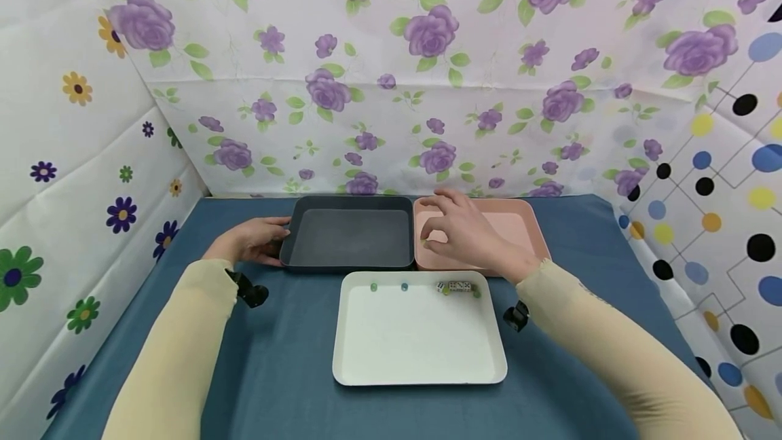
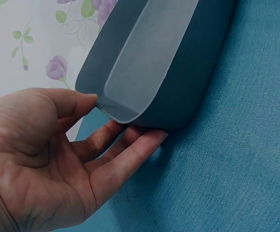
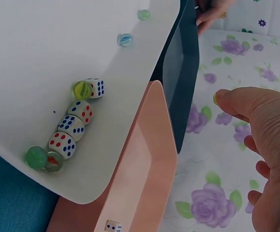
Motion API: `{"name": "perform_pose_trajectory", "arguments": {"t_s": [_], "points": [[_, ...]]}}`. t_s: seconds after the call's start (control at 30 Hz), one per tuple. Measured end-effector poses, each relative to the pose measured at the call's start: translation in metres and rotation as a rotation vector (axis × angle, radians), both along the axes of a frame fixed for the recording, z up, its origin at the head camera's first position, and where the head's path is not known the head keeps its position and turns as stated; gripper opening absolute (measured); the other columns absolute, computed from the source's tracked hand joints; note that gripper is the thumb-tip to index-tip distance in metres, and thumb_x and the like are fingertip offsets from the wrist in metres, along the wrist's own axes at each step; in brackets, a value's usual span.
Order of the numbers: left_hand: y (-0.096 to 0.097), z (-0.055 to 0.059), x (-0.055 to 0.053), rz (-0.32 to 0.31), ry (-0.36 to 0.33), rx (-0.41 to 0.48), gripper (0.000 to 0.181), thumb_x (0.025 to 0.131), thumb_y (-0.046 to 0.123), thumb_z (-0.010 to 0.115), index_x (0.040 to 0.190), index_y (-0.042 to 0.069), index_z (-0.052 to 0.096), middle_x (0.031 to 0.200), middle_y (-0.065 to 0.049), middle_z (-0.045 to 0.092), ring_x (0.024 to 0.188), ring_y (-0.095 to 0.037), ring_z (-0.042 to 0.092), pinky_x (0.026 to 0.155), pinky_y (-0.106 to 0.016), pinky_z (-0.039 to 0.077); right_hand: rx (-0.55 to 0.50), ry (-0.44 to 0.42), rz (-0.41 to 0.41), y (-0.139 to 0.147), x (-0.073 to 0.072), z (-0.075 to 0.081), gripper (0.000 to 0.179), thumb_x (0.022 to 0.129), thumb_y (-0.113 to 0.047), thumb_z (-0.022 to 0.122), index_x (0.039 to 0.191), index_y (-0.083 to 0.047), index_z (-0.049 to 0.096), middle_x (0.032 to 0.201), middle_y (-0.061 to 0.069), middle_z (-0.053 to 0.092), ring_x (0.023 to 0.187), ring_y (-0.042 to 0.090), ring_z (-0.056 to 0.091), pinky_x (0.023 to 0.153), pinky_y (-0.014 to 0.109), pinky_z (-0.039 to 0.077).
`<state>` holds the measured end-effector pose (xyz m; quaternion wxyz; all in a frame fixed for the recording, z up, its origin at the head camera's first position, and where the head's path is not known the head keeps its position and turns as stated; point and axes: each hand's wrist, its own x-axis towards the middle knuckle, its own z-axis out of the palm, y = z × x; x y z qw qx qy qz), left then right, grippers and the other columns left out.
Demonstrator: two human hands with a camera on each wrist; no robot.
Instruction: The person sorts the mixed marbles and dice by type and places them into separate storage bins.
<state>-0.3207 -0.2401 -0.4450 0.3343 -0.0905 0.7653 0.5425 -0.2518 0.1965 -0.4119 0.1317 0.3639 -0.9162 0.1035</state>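
Observation:
At the near-left end of the dark grey tray (image 1: 348,267), my left hand (image 1: 259,240) grips its wall, thumb on the rim and fingers against the outside. My right hand (image 1: 461,229) is raised over the pink tray (image 1: 525,223), fingers bent. A yellow-green bit, seemingly a marble (image 3: 215,98), shows at the right thumb tip, mostly hidden by the thumb. One die (image 3: 112,226) lies in the pink tray. Along the far side of the white tray (image 1: 421,358) are several dice (image 3: 71,126), a green marble (image 1: 374,287), a blue marble (image 1: 404,286) and a yellow marble (image 3: 82,90).
A green marble (image 3: 36,158) and a clear one with red inside (image 3: 53,162) sit at the row's end. The dark and pink trays stand side by side behind the white one, on a blue cloth (image 1: 281,372). Flowered sheets (image 1: 391,121) enclose the back.

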Motion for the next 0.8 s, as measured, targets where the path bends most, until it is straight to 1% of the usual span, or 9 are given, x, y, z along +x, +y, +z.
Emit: {"name": "perform_pose_trajectory", "arguments": {"t_s": [0.13, 0.27, 0.4, 0.6, 0.8], "points": [[0.000, 0.001, 0.000, -0.005, 0.002, -0.007, 0.063, 0.114, 0.021, 0.041, 0.167, 0.025, 0.007, 0.166, -0.025, 0.019, 0.140, -0.046, 0.041, 0.092, -0.052, 0.056, -0.006, -0.019, -0.022, 0.000, -0.002, -0.002, 0.008, 0.090, -0.023, 0.082, 0.091, -0.029, 0.077, 0.149, 0.012, 0.052, 0.146, 0.041, 0.030, 0.118, 0.060, 0.025], [0.001, 0.002, 0.001, -0.014, 0.003, -0.013, 0.063, 0.114, 0.020, 0.040, 0.167, 0.023, 0.007, 0.164, -0.025, 0.024, 0.138, -0.046, 0.044, 0.092, -0.052, 0.056, -0.010, -0.035, -0.045, 0.000, -0.005, -0.003, 0.007, 0.091, -0.025, 0.082, 0.090, -0.030, 0.076, 0.149, 0.011, 0.052, 0.147, 0.041, 0.029, 0.118, 0.060, 0.024], [0.001, 0.003, 0.002, -0.015, -0.002, -0.007, 0.062, 0.114, 0.019, 0.039, 0.167, 0.023, 0.007, 0.164, -0.024, 0.025, 0.138, -0.045, 0.045, 0.092, -0.052, 0.056, -0.019, -0.044, -0.060, -0.002, -0.008, -0.004, 0.007, 0.091, -0.026, 0.081, 0.088, -0.029, 0.076, 0.149, 0.012, 0.053, 0.147, 0.041, 0.030, 0.117, 0.062, 0.025], [0.001, 0.003, 0.002, -0.011, -0.005, -0.004, 0.060, 0.114, 0.019, 0.037, 0.167, 0.023, 0.008, 0.164, -0.024, 0.023, 0.138, -0.045, 0.044, 0.092, -0.052, 0.056, 0.001, -0.056, -0.092, -0.007, -0.015, -0.006, 0.004, 0.091, -0.028, 0.081, 0.089, -0.029, 0.077, 0.148, 0.012, 0.053, 0.146, 0.040, 0.031, 0.118, 0.061, 0.025], [0.002, 0.005, 0.004, -0.013, 0.008, -0.009, 0.060, 0.114, 0.019, 0.037, 0.167, 0.024, 0.008, 0.162, -0.026, 0.027, 0.136, -0.045, 0.048, 0.091, -0.052, 0.057, 0.025, -0.080, -0.112, -0.014, -0.024, -0.008, 0.004, 0.092, -0.032, 0.080, 0.090, -0.029, 0.078, 0.149, 0.011, 0.053, 0.148, 0.038, 0.029, 0.118, 0.061, 0.025]]}}
